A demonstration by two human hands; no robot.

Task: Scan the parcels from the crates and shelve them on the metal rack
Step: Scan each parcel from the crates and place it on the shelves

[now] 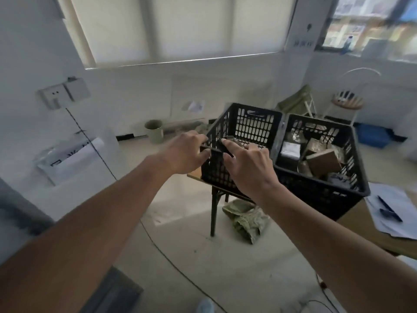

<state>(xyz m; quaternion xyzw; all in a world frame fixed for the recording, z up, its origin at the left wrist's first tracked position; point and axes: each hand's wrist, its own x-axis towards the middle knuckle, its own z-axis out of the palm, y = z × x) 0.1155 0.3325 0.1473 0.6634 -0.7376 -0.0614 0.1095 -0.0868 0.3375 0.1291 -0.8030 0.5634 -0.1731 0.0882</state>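
Two black slotted crates stand side by side on a small table. The left crate (pixel 252 123) holds a tan wrapped parcel (pixel 242 142), mostly hidden by my hands. The right crate (pixel 320 190) contains several parcels, among them a brown box (pixel 325 160) and a white packet (pixel 290 150). My left hand (pixel 187 152) curls its fingers over the left crate's near-left rim. My right hand (pixel 248 168) reaches over the same rim, its thumb and fingers round a small dark rounded object (pixel 222 146); what it is I cannot tell.
Papers with a pen (pixel 388 208) lie on the table (pixel 352 220) at the right. A green bundle (pixel 246 222) sits on the floor under it. A green bin (pixel 154 131), a stool (pixel 347 102) and a blue tub (pixel 372 135) line the far wall. Cables cross the floor.
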